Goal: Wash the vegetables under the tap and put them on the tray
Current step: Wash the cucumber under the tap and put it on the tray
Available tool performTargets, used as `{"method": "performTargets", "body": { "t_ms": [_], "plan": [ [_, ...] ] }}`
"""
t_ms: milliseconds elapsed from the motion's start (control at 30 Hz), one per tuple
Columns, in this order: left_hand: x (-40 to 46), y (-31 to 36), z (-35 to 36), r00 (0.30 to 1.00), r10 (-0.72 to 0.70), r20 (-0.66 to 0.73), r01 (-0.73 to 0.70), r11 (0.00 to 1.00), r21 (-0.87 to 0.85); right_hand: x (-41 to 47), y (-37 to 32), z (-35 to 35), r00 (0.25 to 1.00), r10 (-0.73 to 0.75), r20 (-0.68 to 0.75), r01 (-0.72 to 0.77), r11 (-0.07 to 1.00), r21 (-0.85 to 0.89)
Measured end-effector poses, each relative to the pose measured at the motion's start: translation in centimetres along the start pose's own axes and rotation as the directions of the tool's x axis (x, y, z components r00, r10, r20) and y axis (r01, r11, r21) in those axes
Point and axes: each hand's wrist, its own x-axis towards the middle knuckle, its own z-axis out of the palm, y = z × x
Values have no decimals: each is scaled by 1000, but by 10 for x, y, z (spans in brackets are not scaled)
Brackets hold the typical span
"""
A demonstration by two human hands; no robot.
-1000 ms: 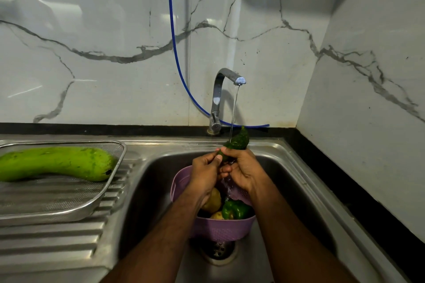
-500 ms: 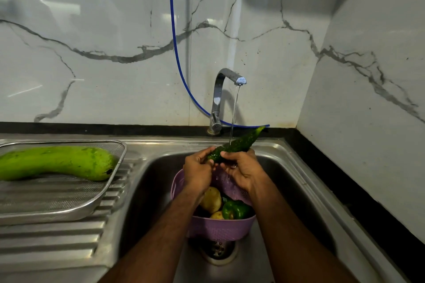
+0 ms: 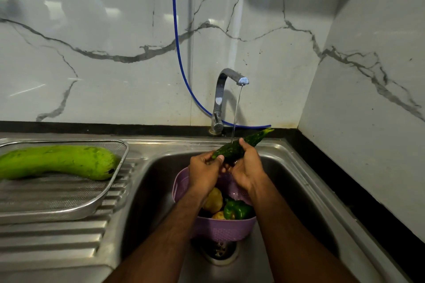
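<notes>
A dark green bumpy bitter gourd (image 3: 232, 149) lies slanted under the running tap (image 3: 230, 78), its pale tip pointing up and right. My left hand (image 3: 204, 172) pinches its lower left end. My right hand (image 3: 247, 167) grips its middle from the right. Both hands hover over a purple basket (image 3: 224, 230) in the sink (image 3: 299, 190), which holds a green capsicum (image 3: 236, 209) and potatoes (image 3: 212, 200). A large light green bottle gourd (image 3: 57, 163) lies on the metal mesh tray (image 3: 69, 209) at the left.
The tray stands on the ribbed steel drainboard (image 3: 46, 241). A blue hose (image 3: 178, 53) runs down the marble wall behind the tap. The drain (image 3: 218, 250) shows below the basket. A black counter edge (image 3: 345, 181) borders the sink on the right.
The bitter gourd has slid out to the upper right between my hands, showing more of its length and tip under the water stream. My hands rose slightly.
</notes>
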Motion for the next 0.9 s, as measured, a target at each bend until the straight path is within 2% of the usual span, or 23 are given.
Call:
{"method": "performTargets", "body": {
  "t_ms": [67,133,333,433,567,667,900],
  "plan": [
    [-1,1,0,998,-48,36,49,998,-47,-1,-1,-2,1000,-5,-23,4,999,-41],
    [-3,2,0,996,-70,56,74,995,-73,1,-3,-6,1000,-27,12,28,997,-65],
    [-1,1,-3,998,-60,33,63,996,-66,2,2,-6,994,-54,91,65,990,-122],
    [-1,1,-5,1000,-15,21,15,1000,-12,-1,6,-1,995,-62,83,72,990,-119],
    [-4,0,-6,998,59,24,-62,985,161,5,12,2,991,-129,-31,122,976,-181],
    [-2,-3,-5,997,82,7,-82,965,250,10,11,5,988,-127,-90,108,975,-196],
    [-2,-3,0,988,107,111,-132,959,251,6,4,8,996,-68,-55,48,953,-298]
  ]
}}
